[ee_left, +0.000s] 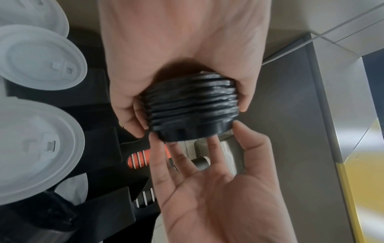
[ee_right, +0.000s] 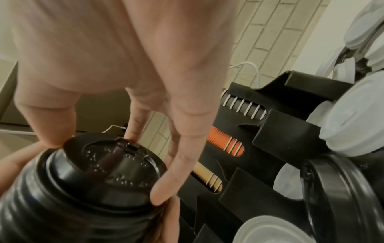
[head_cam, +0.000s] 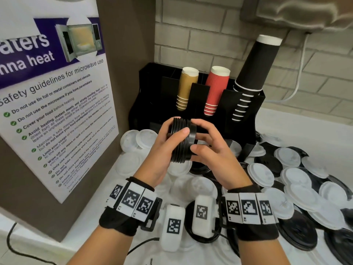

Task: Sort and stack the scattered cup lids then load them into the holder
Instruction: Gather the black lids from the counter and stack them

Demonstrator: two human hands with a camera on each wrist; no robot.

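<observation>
While both hands are raised in front of the holder, the facts that matter line up like this:

Stack: a nested stack of black lids (head_cam: 182,139) is held in the air, above the counter and just near of the black holder (head_cam: 193,96).

Long axis: the stack lies on its side, its axis running left to right in the head view, so the ribbed rims face the camera and the domed top points right.

Left hand: the left hand (head_cam: 164,148) is curled round the left part of the stack, thumb across the near side and fingers behind; it carries the weight.

Right hand: the right hand (head_cam: 212,148) meets the stack's right end, where the right-wrist view shows fingertips (ee_right: 160,195) pinching the rim of the outermost lid (ee_right: 116,166). I judge it is seating or squaring that lid.

Direction to the holder: the holder stands far of the stack and slightly right; its upper bays hold a tan cup stack (head_cam: 186,88), a red cup stack (head_cam: 215,90) and a black cup stack (head_cam: 252,73).

Lid slot: I cannot tell from these views which compartment will take the lids.

Nearer hand: the two hands look about equally near the holder, but the left has the fuller wrap, so it seems better placed to carry the stack in.

Likely turn: the stack's axis probably has to swing from sideways before loading.

Loose lids: white lids (head_cam: 298,180) and black lids (head_cam: 298,232) lie scattered on the counter (head_cam: 305,119), mostly near right, unsorted.
</observation>
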